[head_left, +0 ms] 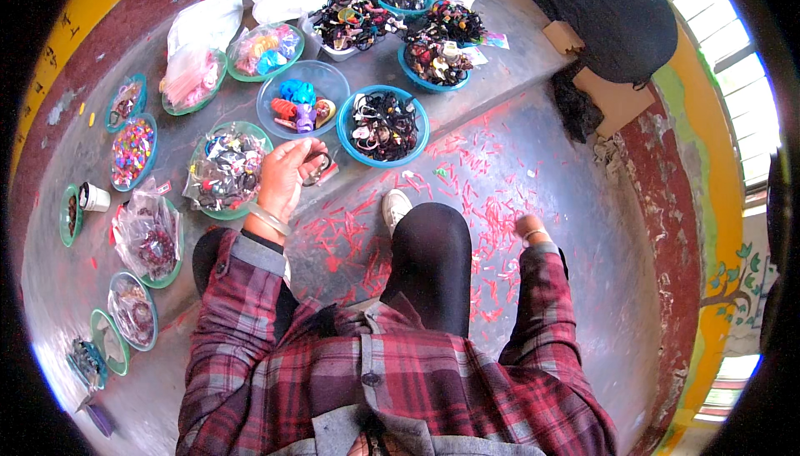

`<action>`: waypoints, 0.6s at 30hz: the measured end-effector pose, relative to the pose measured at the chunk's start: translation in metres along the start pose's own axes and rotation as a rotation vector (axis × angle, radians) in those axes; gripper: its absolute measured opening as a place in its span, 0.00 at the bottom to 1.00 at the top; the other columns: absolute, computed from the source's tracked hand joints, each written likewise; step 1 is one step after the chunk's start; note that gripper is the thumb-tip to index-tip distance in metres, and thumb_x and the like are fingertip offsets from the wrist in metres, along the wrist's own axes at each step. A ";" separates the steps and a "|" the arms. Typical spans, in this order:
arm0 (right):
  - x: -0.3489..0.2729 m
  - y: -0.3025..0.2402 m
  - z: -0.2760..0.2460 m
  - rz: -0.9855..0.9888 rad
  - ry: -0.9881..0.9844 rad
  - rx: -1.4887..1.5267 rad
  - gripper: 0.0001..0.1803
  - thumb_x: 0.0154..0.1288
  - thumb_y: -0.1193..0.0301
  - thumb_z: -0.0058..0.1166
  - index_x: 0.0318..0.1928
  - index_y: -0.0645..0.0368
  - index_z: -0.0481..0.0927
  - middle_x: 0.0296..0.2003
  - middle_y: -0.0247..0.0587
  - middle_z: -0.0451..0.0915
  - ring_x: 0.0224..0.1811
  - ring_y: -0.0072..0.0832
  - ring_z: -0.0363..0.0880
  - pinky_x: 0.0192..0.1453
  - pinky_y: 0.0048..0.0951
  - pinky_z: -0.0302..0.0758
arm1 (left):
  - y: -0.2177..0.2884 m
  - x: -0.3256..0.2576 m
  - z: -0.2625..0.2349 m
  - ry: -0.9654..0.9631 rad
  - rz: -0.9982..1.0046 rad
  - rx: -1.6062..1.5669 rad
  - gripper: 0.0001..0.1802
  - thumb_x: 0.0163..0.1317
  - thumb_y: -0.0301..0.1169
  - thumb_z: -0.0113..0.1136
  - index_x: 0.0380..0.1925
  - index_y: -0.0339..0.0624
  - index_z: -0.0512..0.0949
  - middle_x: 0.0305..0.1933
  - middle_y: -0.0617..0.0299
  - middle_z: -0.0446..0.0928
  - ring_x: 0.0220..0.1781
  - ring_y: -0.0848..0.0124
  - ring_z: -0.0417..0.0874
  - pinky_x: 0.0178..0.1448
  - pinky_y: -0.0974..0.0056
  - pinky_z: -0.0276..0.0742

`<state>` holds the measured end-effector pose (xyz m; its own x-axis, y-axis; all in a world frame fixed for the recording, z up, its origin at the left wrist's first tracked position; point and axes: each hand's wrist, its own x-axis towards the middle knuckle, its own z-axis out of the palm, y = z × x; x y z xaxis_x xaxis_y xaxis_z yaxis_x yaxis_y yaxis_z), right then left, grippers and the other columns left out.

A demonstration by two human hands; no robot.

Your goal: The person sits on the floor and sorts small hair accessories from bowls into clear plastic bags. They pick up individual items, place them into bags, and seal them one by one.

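- The left hand (282, 174) pinched a dark ring (327, 163) in its fingers, just on the person's side of the clear bowl (332, 81) and the large blue bowl (375, 161).
- The right hand (529, 226) was near the red scraps (492, 223); whether its fingers were clenched or released, one could not tell.
- The clear bowl held colourful bunches (297, 91); the large blue bowl held mostly black bands (379, 123).
- Left of these, a green bowl (260, 133) held mixed small pieces (225, 160).
- A white cup (98, 199) stood farther left.
- A straight edge (500, 113) crossed the grey floor (600, 231); room widened rightward, where scraps thinned toward the wall (667, 206).
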<state>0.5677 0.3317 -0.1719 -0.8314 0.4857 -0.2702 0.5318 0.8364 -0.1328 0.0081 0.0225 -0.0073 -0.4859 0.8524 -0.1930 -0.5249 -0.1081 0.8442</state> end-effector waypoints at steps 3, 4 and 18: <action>0.000 0.044 0.010 -0.221 -0.045 -0.290 0.12 0.53 0.67 0.51 0.39 0.50 0.79 0.38 0.34 0.80 0.42 0.30 0.79 0.42 0.30 0.75 | 0.003 -0.002 -0.004 -0.009 0.023 -0.016 0.12 0.63 0.30 0.48 0.38 0.30 0.74 0.38 0.55 0.76 0.38 0.71 0.78 0.44 0.70 0.77; -0.007 0.048 0.013 -0.286 -0.065 -0.381 0.11 0.54 0.66 0.51 0.39 0.49 0.79 0.38 0.32 0.80 0.41 0.28 0.79 0.41 0.30 0.75 | 0.003 -0.004 -0.002 -0.022 0.025 -0.022 0.12 0.63 0.30 0.48 0.38 0.30 0.74 0.38 0.55 0.76 0.38 0.71 0.78 0.44 0.70 0.77; 0.005 -0.077 -0.104 0.602 -0.188 0.394 0.12 0.59 0.69 0.45 0.43 0.49 0.77 0.45 0.35 0.77 0.46 0.32 0.76 0.46 0.29 0.75 | 0.008 -0.008 0.001 -0.038 0.033 -0.078 0.11 0.63 0.29 0.47 0.36 0.30 0.74 0.36 0.55 0.77 0.36 0.72 0.79 0.42 0.71 0.77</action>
<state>0.5062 0.2964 -0.0635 -0.3552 0.7501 -0.5578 0.9345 0.2692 -0.2331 0.0081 0.0156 0.0018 -0.4778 0.8663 -0.1455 -0.5628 -0.1747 0.8079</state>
